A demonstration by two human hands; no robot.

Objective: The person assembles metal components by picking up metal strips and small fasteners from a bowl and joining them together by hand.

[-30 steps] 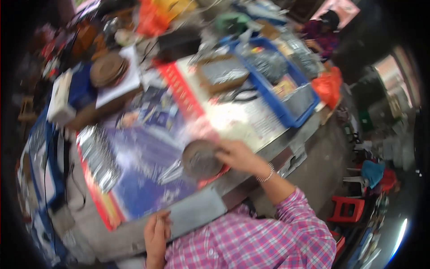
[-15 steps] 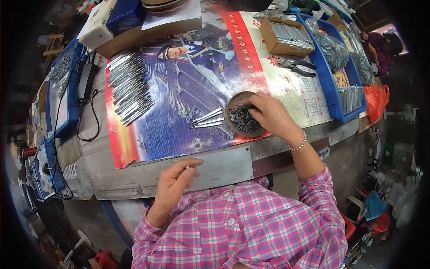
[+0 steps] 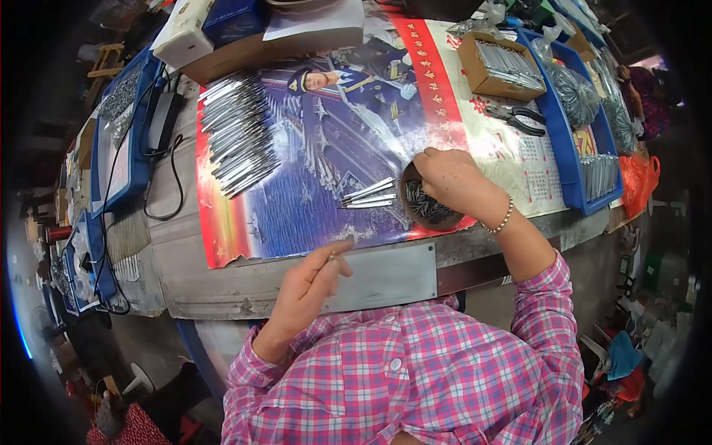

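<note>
Round dark bowl [image 3: 429, 210] of small metal pins on poster-covered bench [image 3: 222, 285], near front edge. Right hand [image 3: 454, 178] over bowl rim, fingers curled down into pins; whether pins pinched, cannot tell. Three loose metal strips [image 3: 368, 193] just left of bowl. Left hand [image 3: 311, 285] at bench edge, thumb and forefinger pressed together on small metal piece [image 3: 333, 256], beside grey metal plate [image 3: 389, 271]. Heap of metal strips [image 3: 237, 141] further left; pliers [image 3: 517, 116] and blue trays [image 3: 586, 111] to right.
</note>
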